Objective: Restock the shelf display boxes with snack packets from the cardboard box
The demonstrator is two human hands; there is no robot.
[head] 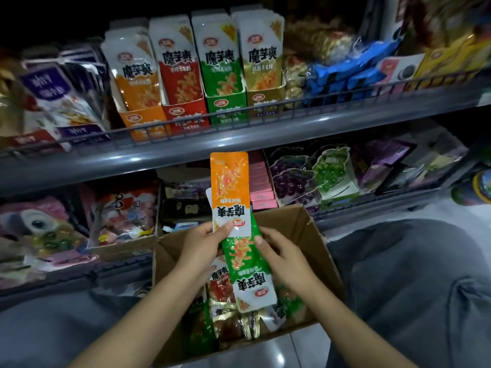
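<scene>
— What stands on the upper shelf (239, 144), from its left end?

— Purple-and-white packets (57, 99) at the left end, then four display boxes side by side behind the wire rail: orange display box (142, 122), red display box (186, 115), green display box (228, 107), gold display box (265, 102), each full of upright packets. Blue packets (345, 73) lie further right.

— And the hands?

— The left hand (204, 243) pinches the orange snack packet (229, 192) at its white lower end, thumb on the face; the packet points up toward the shelf's front edge. The right hand (276, 251) curls around the green snack packet (244, 264), which slants down into the cardboard box (313, 235).

— What's in that box?

— More packets, red, green and gold, lying loose against its near wall.
</scene>
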